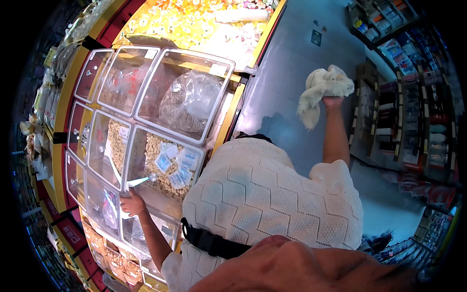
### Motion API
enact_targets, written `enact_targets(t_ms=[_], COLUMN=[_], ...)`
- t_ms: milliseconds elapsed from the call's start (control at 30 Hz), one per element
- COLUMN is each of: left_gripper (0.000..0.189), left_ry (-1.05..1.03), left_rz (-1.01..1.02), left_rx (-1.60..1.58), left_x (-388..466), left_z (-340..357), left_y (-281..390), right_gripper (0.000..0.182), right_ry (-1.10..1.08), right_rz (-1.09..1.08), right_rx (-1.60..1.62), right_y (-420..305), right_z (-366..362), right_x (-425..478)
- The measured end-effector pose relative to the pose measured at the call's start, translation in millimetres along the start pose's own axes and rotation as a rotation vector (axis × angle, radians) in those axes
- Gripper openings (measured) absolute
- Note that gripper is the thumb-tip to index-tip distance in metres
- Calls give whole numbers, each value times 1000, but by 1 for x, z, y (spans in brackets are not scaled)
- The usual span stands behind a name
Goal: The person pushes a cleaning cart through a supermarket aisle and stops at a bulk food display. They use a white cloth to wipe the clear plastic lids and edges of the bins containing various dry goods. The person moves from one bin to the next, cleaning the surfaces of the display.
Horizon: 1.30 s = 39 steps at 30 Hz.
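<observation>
My right hand (332, 101) is closed on a bunched, off-white cloth (324, 87), held out over the floor with one end hanging down. On the other side, my left hand (133, 204) rests at the meeting edges of clear lidded bulk-food bins, its fingers spread and partly bent. Just above it, one bin (164, 129) has a pale frame around its lid and holds peanuts in shells (155, 144) with several white-and-blue packets (177, 168) among them. Farther up, a clear plastic bag of seeds (191, 100) lies under another lid.
Beyond the bins lies a brightly lit display of wrapped sweets (182, 27) with a white roll (242, 15) on it. Shelves of cups or bottles (412, 120) stand to the right across the grey floor (277, 84). Bagged goods (47, 95) line the far left.
</observation>
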<state>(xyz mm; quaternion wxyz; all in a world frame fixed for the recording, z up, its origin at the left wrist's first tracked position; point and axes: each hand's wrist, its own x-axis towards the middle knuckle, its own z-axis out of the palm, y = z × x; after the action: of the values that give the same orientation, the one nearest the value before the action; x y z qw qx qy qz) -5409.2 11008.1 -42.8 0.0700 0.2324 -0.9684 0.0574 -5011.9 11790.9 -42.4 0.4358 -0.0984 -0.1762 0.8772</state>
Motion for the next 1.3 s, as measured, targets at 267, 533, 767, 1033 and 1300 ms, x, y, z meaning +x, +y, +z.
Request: enact_targets(t_ms=[267, 533, 767, 1033, 1300], left_gripper=[73, 84, 72, 74, 74], left_ry=[-16, 16, 101, 5, 41], left_rz=[11, 84, 18, -41, -54], left_rx=[-51, 70, -160, -277, -293], left_x=[-7, 2, -26, -35, -38], left_z=[-12, 15, -34, -44, -51], left_y=[7, -17, 19, 16, 20], right_gripper=[52, 37, 34, 42, 29], right_ry=[127, 124, -73, -457, -809], right_rz=[-70, 202, 367, 397, 501], right_rx=[-190, -1405, -878, -703, -746], right_y=[-50, -13, 39, 177, 416], right_z=[-13, -57, 58, 244, 373], right_x=[27, 49, 51, 96, 56])
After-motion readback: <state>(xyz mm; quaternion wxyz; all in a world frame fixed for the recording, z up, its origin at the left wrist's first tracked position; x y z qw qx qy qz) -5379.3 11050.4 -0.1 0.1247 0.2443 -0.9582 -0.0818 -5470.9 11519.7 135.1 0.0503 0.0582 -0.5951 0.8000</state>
